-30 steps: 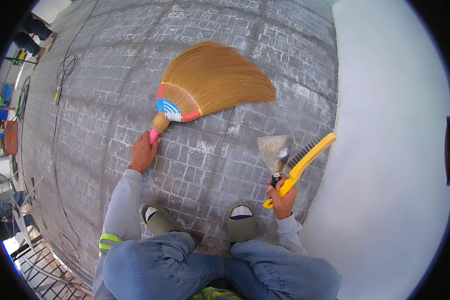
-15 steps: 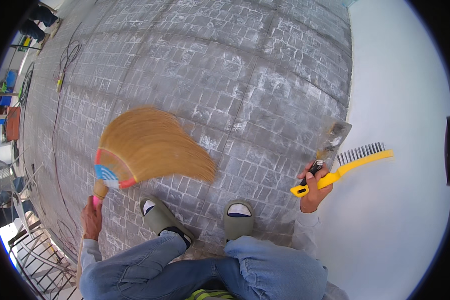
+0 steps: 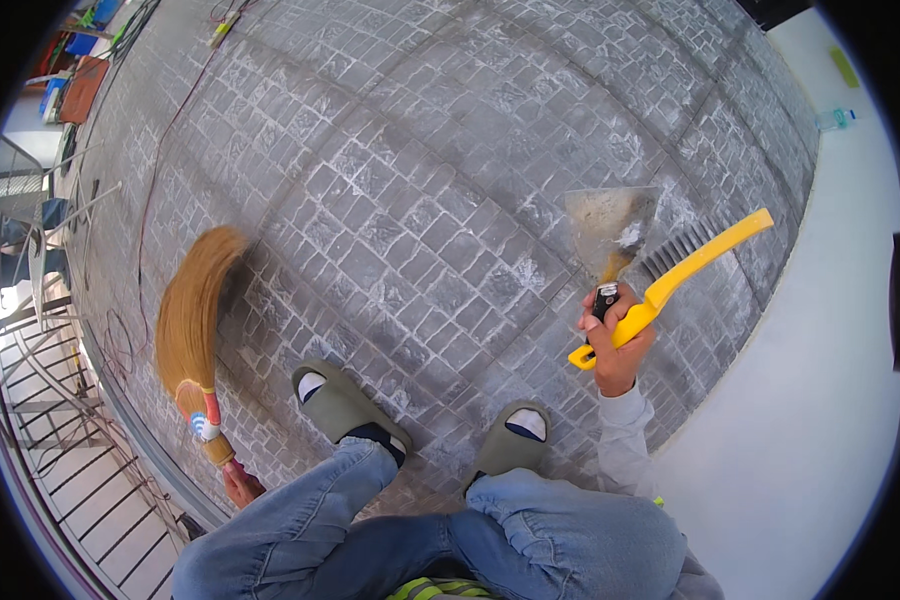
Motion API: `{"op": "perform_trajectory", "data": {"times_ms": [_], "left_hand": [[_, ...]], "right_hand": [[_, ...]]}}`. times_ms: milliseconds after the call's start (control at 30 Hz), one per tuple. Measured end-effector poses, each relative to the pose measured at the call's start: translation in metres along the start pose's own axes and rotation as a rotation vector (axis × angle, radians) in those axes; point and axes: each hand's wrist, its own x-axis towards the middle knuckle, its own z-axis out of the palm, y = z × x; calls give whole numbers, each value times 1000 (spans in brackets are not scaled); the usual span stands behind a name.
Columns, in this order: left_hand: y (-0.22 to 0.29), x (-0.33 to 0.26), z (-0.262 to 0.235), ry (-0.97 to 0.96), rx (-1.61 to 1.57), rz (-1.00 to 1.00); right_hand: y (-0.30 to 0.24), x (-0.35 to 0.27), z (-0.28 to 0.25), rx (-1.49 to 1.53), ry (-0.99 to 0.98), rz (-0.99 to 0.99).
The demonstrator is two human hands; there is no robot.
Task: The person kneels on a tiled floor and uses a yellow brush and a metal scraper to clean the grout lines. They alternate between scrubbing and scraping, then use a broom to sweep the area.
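At the lower left, my left hand [image 3: 242, 484] is closed around the handle of a broom [image 3: 190, 310]. Its straw bristles point away from me, over the paving on the left. In front of me on the right, my right hand [image 3: 618, 345] grips two tools together. One is a wire brush [image 3: 705, 255] with a yellow handle and grey bristles. The other is a putty knife [image 3: 610, 225] with a black handle and a wide blade smeared with pale residue. Both tools are held above the grey paved floor [image 3: 420, 240], which has whitish patches.
A white wall [image 3: 770, 430] runs along the right, with a plastic bottle [image 3: 836, 119] by its far end. At left are a metal railing [image 3: 80, 480], a metal chair [image 3: 30, 190] and a long cable [image 3: 160, 150]. My sandalled feet [image 3: 350, 400] rest on the paving.
The broom has swung left and now points away from me, narrower in view. My right hand with both tools has moved forward and away from the wall. The whole view has turned rightward.
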Motion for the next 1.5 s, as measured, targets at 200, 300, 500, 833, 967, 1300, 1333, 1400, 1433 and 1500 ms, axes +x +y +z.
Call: {"op": "perform_trajectory", "data": {"times_ms": [200, 300, 500, 833, 967, 1300, 1333, 1400, 1433, 1500], "left_hand": [[82, 13, 51, -504, 91, 152], [139, 14, 93, -801, 305, 427], [184, -33, 167, -1299, 663, 780], [170, 36, 125, -629, 391, 639], [206, 21, 127, -660, 306, 650], [161, -32, 109, -953, 615, 606], [150, -26, 112, -960, 675, 591], [137, 0, 110, -790, 693, 694], [136, 26, 109, -768, 668, 673], [132, 64, 96, -609, 711, 607]], "right_hand": [[-18, 21, -13, 14, 181, -108], [-36, 20, -20, 92, 382, -185], [-68, 4, -31, 158, 521, -246], [-55, -31, -58, 146, 486, -206], [-48, -42, -58, 169, 511, -194], [-51, -32, -36, 289, 476, -197], [-53, -31, -36, 282, 471, -183], [-54, -29, -37, 257, 455, -212], [-54, -28, -39, 258, 443, -224], [-51, -29, -43, 237, 455, -202]]}}
